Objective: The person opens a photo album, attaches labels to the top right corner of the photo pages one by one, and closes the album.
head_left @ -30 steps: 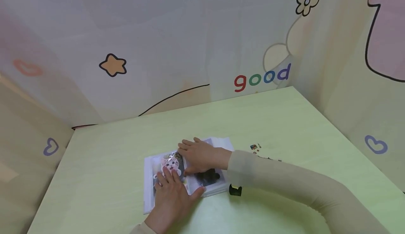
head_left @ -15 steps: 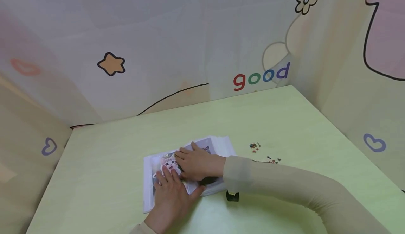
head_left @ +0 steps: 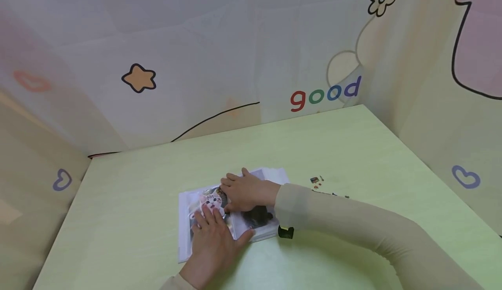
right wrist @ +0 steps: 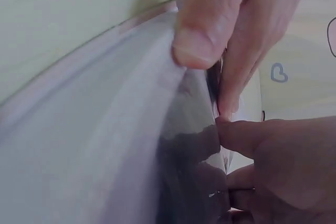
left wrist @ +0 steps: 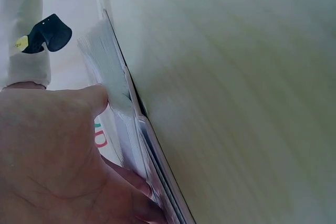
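An opened photo album [head_left: 183,226] lies on the table, its clear-pocket pages showing cat pictures, one a pink-and-white cat [head_left: 211,199]. My left hand [head_left: 213,240] rests spread on the left page, its thumb reaching over the lower edge of the right page. Close to the spine, my right hand [head_left: 243,192] lies with extended fingers, partly covering a dark picture [head_left: 257,216]. The left wrist view shows the stacked page edges [left wrist: 118,77] under the left thumb. In the right wrist view, the left thumb [right wrist: 199,45] touches the page near the right fingers [right wrist: 239,135].
Small coloured shapes [head_left: 314,179], perhaps stickers, lie right of the album, partly behind the right sleeve [head_left: 333,207]. A black device [head_left: 285,232] hangs under the right wrist. Printed cloth walls [head_left: 196,85] border the pale green table [head_left: 129,203].
My right hand has slid toward me across the pages and then back away, ending close to where it was. My left hand has stayed in place, and the album remains opened.
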{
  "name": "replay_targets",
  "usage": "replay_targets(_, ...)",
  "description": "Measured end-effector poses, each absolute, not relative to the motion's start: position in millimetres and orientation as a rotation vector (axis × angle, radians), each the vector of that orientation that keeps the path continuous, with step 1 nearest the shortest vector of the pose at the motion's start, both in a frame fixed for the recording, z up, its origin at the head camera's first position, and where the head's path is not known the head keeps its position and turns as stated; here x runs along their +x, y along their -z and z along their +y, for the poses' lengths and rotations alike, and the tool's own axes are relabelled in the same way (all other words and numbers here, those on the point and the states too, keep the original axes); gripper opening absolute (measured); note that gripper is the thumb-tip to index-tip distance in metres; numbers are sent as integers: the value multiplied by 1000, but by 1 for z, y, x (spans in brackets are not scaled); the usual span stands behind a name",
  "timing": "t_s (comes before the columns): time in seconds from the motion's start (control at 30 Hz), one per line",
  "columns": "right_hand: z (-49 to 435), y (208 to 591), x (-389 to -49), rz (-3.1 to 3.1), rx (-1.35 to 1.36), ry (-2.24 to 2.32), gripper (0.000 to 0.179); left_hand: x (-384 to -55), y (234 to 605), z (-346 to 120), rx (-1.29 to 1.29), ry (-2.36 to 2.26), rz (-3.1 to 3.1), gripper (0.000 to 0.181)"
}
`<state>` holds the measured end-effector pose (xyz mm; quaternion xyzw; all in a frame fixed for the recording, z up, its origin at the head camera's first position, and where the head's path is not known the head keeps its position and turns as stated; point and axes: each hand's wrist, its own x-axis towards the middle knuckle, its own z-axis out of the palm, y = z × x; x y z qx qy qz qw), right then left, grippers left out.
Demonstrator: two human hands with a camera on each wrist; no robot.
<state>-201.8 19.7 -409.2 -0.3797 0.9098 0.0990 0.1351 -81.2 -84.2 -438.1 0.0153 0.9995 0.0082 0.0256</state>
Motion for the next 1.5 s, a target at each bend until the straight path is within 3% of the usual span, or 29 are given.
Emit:
replay_targets(0.67,25,414,-218,2638,-1097,-146,72,-81,442,-83,60,-45,3107,118)
replay_targets(1.1,22,410,-174,2670,-1280,-363,56,-80,441,-84,64,-72,3131,120)
replay_targets(1.5,21,409,-179,2611,-1211,-312,62,-80,441,-84,61,-81,3157,120)
